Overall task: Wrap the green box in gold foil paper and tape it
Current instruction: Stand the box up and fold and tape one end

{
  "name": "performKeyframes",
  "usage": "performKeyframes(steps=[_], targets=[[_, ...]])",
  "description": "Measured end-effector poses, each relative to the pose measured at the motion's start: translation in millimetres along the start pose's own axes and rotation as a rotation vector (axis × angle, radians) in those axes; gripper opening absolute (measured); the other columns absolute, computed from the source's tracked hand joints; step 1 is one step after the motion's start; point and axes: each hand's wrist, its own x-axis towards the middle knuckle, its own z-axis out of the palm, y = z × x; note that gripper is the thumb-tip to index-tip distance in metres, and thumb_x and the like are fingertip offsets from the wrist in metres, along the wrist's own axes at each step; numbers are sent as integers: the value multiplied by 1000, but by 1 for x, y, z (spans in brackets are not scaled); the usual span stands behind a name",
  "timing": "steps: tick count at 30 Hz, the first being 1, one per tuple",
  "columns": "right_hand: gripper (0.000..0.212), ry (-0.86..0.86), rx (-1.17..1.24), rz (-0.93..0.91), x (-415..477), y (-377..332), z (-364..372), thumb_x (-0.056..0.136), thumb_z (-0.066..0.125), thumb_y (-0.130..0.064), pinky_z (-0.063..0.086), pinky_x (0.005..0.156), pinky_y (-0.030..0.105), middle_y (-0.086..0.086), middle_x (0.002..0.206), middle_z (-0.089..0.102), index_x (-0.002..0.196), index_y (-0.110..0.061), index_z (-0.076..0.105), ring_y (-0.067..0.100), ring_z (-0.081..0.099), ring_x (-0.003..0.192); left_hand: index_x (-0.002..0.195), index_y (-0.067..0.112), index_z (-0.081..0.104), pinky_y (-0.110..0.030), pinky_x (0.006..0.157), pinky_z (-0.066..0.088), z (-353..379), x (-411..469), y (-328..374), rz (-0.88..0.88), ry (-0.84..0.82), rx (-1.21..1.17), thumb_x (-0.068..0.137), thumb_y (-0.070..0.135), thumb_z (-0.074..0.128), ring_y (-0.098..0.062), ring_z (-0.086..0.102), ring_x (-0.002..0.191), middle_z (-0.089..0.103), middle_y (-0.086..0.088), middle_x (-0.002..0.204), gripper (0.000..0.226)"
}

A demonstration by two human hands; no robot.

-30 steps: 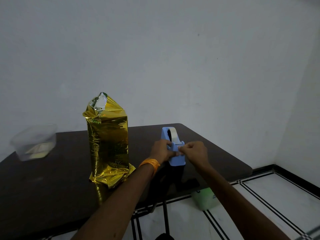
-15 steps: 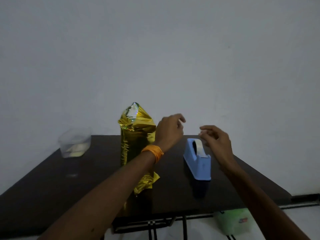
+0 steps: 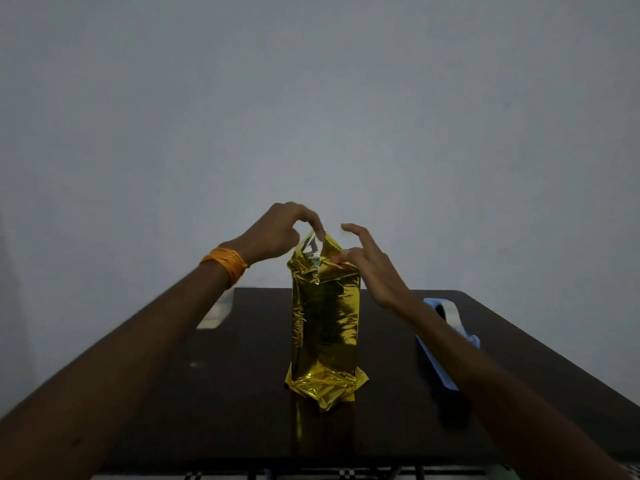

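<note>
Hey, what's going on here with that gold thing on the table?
A person is wrapping a tall box: the foil-covered box stands upright on the dark table. Both hands are at its top, where a loose flap sticks up unsealed. The left hand touches the flap's tip, and the right hand presses the folded foil beside it. A blue tape dispenser sits to the right, partly behind the right forearm.

Gold foil: faint marks down one edge, too blurred to read.
Tape dispenser: no legible lettering or brand shows.
</note>
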Motion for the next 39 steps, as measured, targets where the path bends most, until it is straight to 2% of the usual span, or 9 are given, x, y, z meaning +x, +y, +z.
performKeyframes(steps=[6, 11, 14, 19, 23, 27, 30, 33, 39], targets=[[44, 128, 106, -38, -9, 25, 20, 96, 38, -51, 56, 92, 43, -5, 106, 67, 141, -47, 35, 16, 66, 104, 106, 22, 72, -38, 98, 43, 12, -4, -20, 56, -114, 190, 78, -9, 66, -19, 46, 125, 59, -1, 131, 42], [49, 120, 102, -41, -12, 24, 25, 95, 37, -56, 53, 98, 49, -14, 118, 61, 143, -48, 32, 17, 63, 112, 82, 22, 72, -41, 87, 51, 17, 12, -13, 125, -116, 275, 78, 2, 72, -19, 50, 116, 63, 1, 123, 20], [48, 114, 116, -28, -14, 23, 23, 96, 37, -55, 52, 100, 47, -23, 115, 61, 143, -48, 33, 13, 63, 114, 60, 29, 60, -35, 91, 48, 14, 21, -7, 85, -37, 106, 76, 2, 73, -16, 54, 111, 65, -1, 119, 34], [50, 96, 151, -5, -14, 20, 18, 94, 34, -56, 49, 102, 38, -34, 122, 50, 144, -45, 33, 1, 57, 115, 68, 18, 70, -33, 91, 48, 11, 19, -17, -74, 91, -208, 79, 4, 71, -13, 56, 111, 68, 0, 115, 18], [51, 71, 132, 7, -13, 19, 18, 95, 34, -56, 46, 94, 31, -26, 120, 55, 144, -46, 32, 5, 55, 118, 80, 15, 67, -32, 85, 53, 10, 7, -23, -221, 396, -644, 86, -4, 56, -19, 64, 105, 69, -3, 109, 22], [48, 95, 112, 17, -12, 20, 17, 94, 35, -60, 49, 98, 41, -10, 118, 61, 141, -50, 33, 16, 58, 117, 88, 22, 63, -39, 85, 55, 31, -20, -41, -422, 613, -715, 87, 0, 59, -23, 65, 100, 67, -2, 101, 22], [47, 95, 107, 32, -13, 18, 19, 94, 36, -61, 48, 103, 51, -13, 116, 61, 140, -51, 34, 17, 58, 118, 92, 17, 64, -41, 89, 55, 54, -43, -45, -547, 508, -826, 91, 4, 62, -26, 63, 107, 67, -8, 109, 13], [48, 90, 117, 40, -13, 15, 19, 93, 36, -60, 47, 104, 53, -15, 115, 61, 140, -50, 34, 17, 59, 118, 95, 15, 69, -41, 93, 54, 68, -51, -42, -506, 320, -874, 95, 13, 61, -22, 60, 112, 67, -7, 113, 8], [47, 90, 119, 44, -14, 13, 17, 94, 37, -60, 48, 103, 52, -12, 111, 64, 139, -50, 34, 15, 62, 113, 101, 15, 72, -44, 94, 49, 75, -42, -36, -489, 183, -877, 94, 21, 62, -24, 60, 114, 69, -9, 112, 14]])
